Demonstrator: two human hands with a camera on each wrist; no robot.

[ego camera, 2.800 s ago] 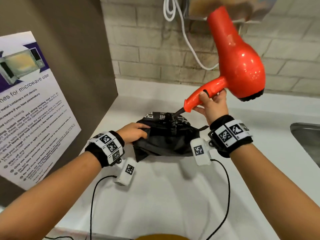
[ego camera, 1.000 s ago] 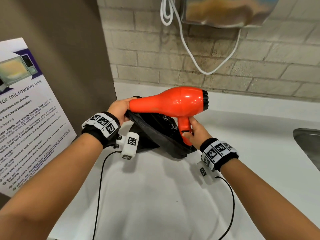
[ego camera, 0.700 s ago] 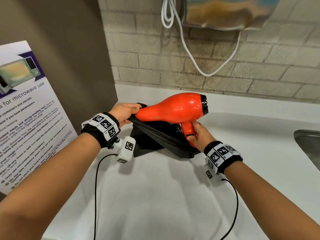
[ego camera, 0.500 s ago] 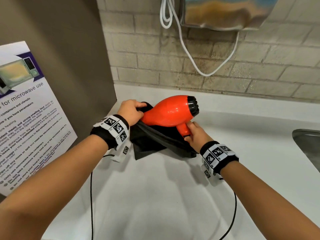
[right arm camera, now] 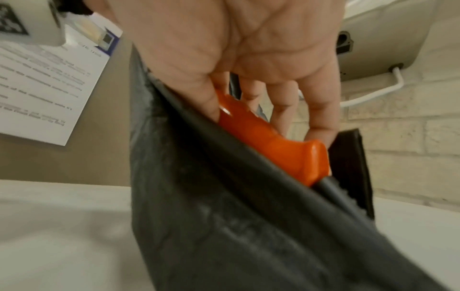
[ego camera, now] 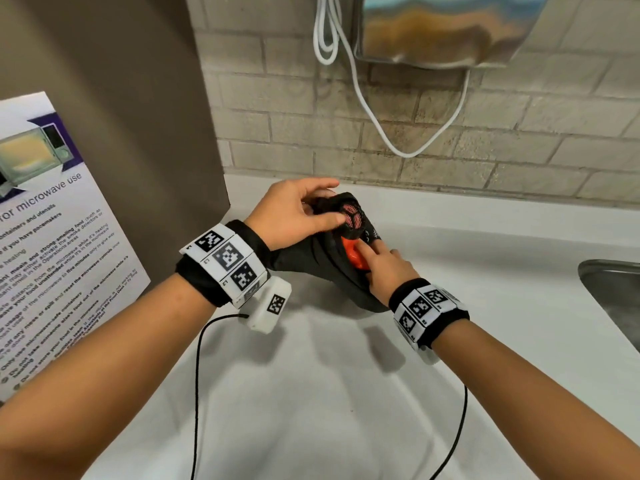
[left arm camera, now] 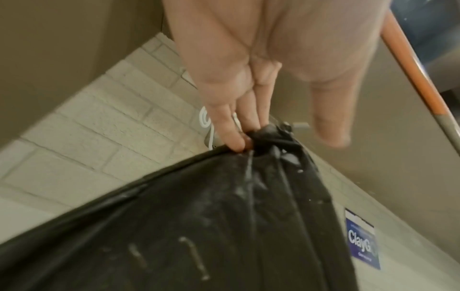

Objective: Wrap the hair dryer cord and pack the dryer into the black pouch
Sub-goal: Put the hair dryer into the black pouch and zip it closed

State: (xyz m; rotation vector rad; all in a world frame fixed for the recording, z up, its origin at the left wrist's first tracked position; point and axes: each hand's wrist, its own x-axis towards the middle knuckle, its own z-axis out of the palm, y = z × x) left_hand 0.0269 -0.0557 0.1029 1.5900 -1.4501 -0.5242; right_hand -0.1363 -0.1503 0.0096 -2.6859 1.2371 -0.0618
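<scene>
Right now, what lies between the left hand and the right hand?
In the head view, the black pouch with the orange hair dryer partly inside lies between the left hand and right hand.

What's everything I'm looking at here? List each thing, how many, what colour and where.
hair dryer: one, orange-red, mostly inside the pouch, handle and rear grille showing.
black pouch: one, black, on the counter against the back wall.
counter: one, white, running across the foreground.
sink: one, steel, at the right edge.
microwave notice: one, white with purple, on the brown panel at left.
white cable: one, white, looped on the brick wall.
metal wall unit: one, shiny steel, top of the wall.
wrist bands: two, black with printed squares, one on each wrist.
left hand: pinches the pouch's top edge.
right hand: grips the dryer handle at the pouch mouth.
</scene>
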